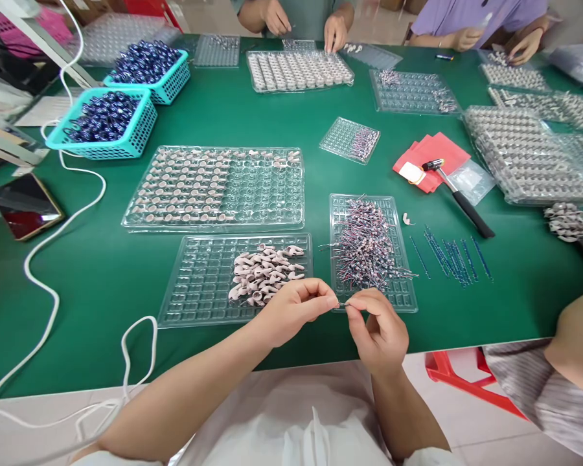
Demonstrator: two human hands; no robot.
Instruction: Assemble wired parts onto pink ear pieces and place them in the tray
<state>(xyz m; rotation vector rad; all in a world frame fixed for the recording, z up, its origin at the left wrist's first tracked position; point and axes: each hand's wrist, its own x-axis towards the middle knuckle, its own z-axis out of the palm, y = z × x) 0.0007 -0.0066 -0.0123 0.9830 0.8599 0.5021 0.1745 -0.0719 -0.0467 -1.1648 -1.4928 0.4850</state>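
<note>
My left hand (298, 307) and my right hand (379, 327) meet at the near edge of a clear tray (403, 299), each closed in a pinch. Between the fingertips runs a thin dark piece (342, 305), which looks like a small wired part; its details are too small to make out. Just beyond lies a heap of small wired components (366, 243) with red and dark leads. Left of my hands, pale pink earphone shells (265, 272) are piled on another clear tray (199, 281).
A larger tray (267, 188) is partly filled with pale shells. Blue-green strips (451, 261), a hammer (461, 197) and red sheets (434, 155) lie to the right. Turquoise baskets (126, 149) hold dark blue parts. A white cable (51, 291) crosses the left side. Co-workers' hands (336, 31) work opposite.
</note>
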